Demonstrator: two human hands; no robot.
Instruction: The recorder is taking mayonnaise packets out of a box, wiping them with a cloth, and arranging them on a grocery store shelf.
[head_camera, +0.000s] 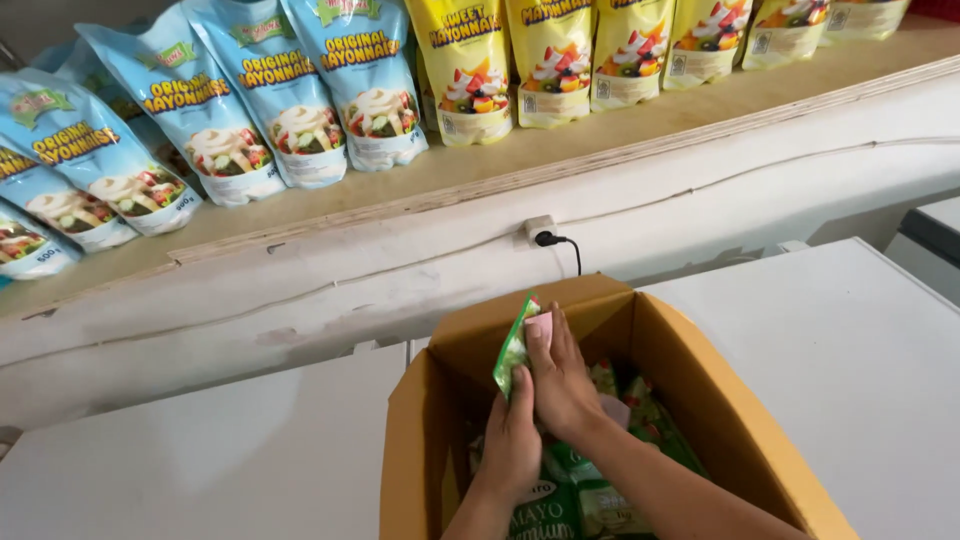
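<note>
**Green pouch lifted from the carton**

While both hands close on it, the green pouch (515, 345) stands on edge above the open cardboard carton (700, 400), just clear of the packs below. The right hand (560, 385) lies flat along the pouch's side, its fingers pressed together and pointing up toward the top seal, thumb out of sight behind. The left hand (512, 445) comes up from beneath, its thumb against the lower edge; whether its other fingers curl round the far side cannot be told.

To do this lift well, in my judgement, the grip should stay low and on both faces so the soft pouch does not fold or slip, and it should rise straight up, clear of the carton's rear flap just beyond the fingertips.

Below the wrists, more green packs (575, 500) lie stacked in the carton, with pale lettering on dark green bands. The carton rests on a white lid surface (850, 380). Well beyond the fingertips, a wall socket with a black plug (545, 238) sits under a wooden shelf (560, 150). On it lean light blue pouches (290, 100) to the left and yellow pouches (545, 60) to the right, each picturing a white dollop with vegetables or fruit.
</note>
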